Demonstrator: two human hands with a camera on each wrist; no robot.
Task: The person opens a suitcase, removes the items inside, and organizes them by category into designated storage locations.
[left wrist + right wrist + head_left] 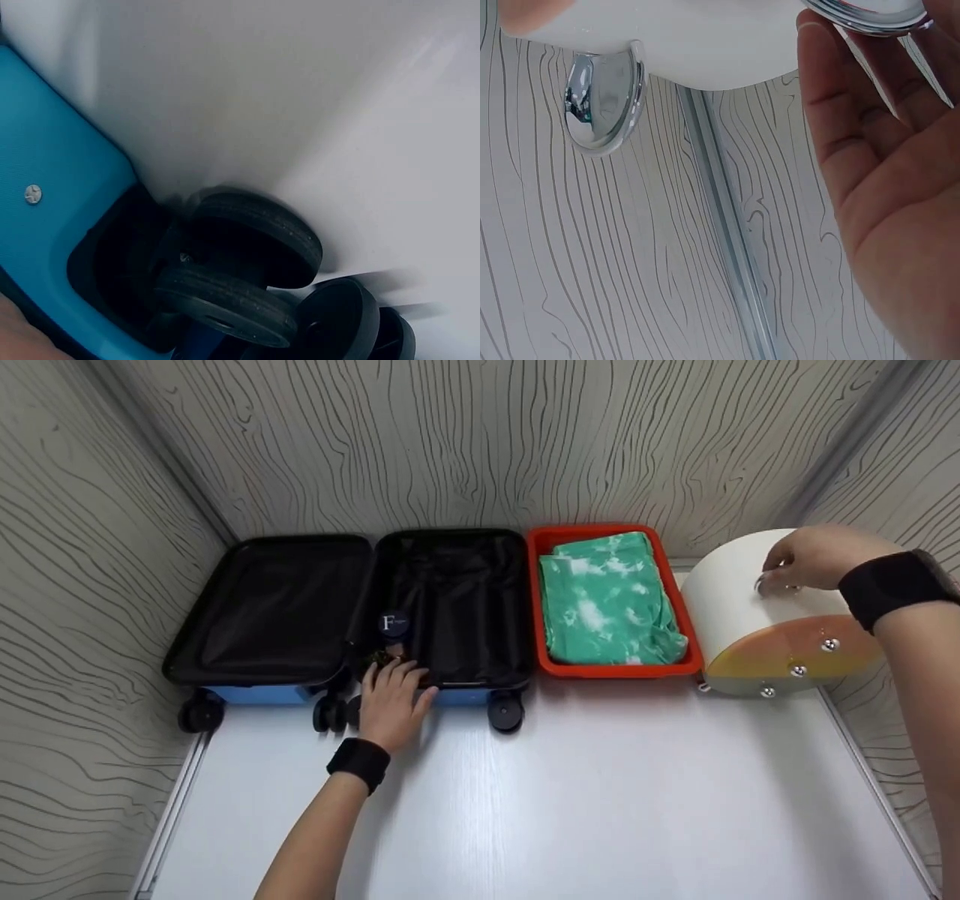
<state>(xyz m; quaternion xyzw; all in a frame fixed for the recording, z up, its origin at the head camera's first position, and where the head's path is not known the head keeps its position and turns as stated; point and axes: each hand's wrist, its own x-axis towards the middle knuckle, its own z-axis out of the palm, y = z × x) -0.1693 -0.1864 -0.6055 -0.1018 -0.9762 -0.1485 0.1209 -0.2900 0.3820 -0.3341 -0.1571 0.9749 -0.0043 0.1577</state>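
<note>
My left hand [394,701] lies over the front edge of the right half of an open blue suitcase [480,607], fingers spread and fairly straight. Just beyond its fingertips, inside the black lining, are a dark blue round lid [394,624] marked "F" and a small brownish item [395,649]. At the far right my right hand [821,556] holds a chrome cup handle [877,22] on a cream, half-round box [724,585]. In the right wrist view its fingers curl at the handle, and a second chrome handle [604,101] shows to the left.
Between suitcase and box stands a red tub [615,670] with folded green-and-white cloth [600,600]. The suitcase's left half [277,615] lies flat; black wheels [506,712] stick out in front. Chrome balls [798,670] dot the box's coloured side. Wood-patterned walls [480,442] enclose the white surface [570,802].
</note>
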